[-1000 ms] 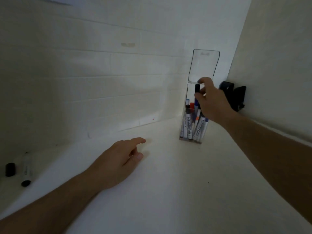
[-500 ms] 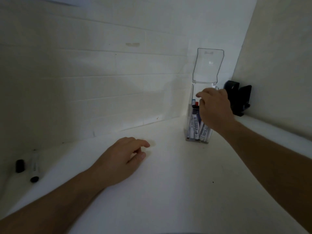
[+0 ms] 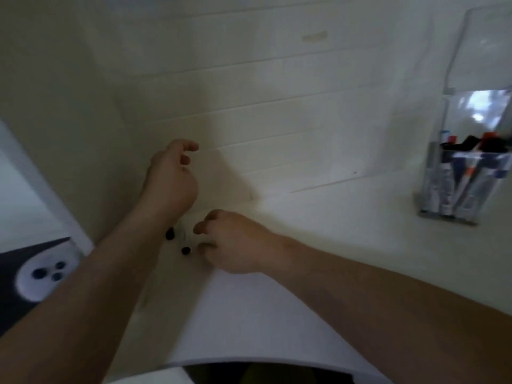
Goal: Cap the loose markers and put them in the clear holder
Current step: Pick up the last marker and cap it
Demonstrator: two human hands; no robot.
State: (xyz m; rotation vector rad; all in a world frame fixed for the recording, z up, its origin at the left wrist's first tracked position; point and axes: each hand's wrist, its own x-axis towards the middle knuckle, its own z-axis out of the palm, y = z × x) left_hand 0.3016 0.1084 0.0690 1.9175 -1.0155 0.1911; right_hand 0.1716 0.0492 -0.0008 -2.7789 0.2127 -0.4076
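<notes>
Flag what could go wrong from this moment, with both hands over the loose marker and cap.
1. The black cap lies half hidden beside the left hand's wrist; that forearm could nudge it away.
2. The loose marker is white on a white counter and blurred, so the right hand might misjudge its grip.
3. The clear holder already looks crowded; pushing another marker in could be awkward.

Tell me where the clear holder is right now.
In the head view, the clear holder stands at the far right on the white counter, against the tiled wall, full of capped markers, well right of both hands.
</notes>
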